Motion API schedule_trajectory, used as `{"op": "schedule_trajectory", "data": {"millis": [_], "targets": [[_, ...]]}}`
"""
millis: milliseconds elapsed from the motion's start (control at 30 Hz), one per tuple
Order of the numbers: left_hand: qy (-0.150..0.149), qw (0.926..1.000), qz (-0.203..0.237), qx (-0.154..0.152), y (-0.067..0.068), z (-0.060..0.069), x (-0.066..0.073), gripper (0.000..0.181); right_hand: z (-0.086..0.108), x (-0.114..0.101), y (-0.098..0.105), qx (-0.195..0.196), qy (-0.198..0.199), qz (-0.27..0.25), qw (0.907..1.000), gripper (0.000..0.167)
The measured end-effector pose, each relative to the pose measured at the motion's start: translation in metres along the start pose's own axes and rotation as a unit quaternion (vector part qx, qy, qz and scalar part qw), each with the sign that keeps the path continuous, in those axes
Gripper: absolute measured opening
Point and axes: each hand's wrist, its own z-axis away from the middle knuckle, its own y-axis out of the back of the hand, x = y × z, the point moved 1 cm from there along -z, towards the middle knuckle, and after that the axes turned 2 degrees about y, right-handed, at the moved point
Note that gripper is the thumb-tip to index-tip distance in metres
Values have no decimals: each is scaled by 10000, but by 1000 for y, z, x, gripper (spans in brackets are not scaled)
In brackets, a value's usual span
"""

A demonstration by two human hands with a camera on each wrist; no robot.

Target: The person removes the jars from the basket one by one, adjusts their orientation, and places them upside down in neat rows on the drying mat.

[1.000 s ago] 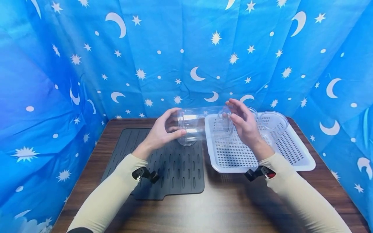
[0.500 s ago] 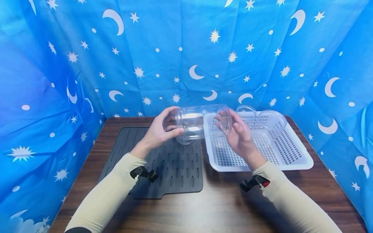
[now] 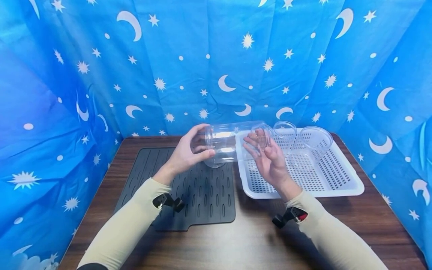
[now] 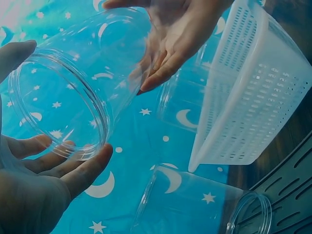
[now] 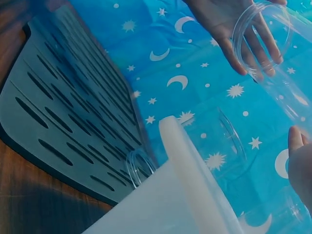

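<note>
Showing partly through the clear jar (image 3: 225, 141), the right hand (image 3: 271, 160) looks faint there.

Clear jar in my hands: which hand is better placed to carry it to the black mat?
Probably the left hand: it grips the clear jar at its rim end, above the black mat; the right hand is at the other end, above the white basket.

The lifted jar (image 3: 224, 142) is clear and colourless, as are the other jars (image 3: 315, 139) toward the table's far right corner. There, the basket (image 3: 337, 192) is white, patterned with rows of small holes. Nearer the left edge, the mat (image 3: 202, 202) is dark grey with slim oval marks. The table (image 3: 243, 247) is brown with darker grain streaks. Beyond its far edge, the curtain (image 3: 189, 33) is bright blue, scattered with white moons, stars and dots. The sleeves (image 3: 125, 221) are plain cream.
</note>
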Motion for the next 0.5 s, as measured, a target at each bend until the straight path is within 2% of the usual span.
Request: {"op": "schedule_trajectory", "data": {"millis": [167, 400, 500], "targets": [[46, 10000, -31, -38, 0, 1, 0, 73, 0, 1, -3, -18, 247, 161, 9996, 62], [76, 9999, -121, 15, 2, 3, 1, 73, -2, 2, -6, 7, 304, 188, 9994, 62], [146, 9997, -171, -6, 3, 5, 0, 83, -5, 0, -7, 42, 280, 348, 9990, 61]]}}
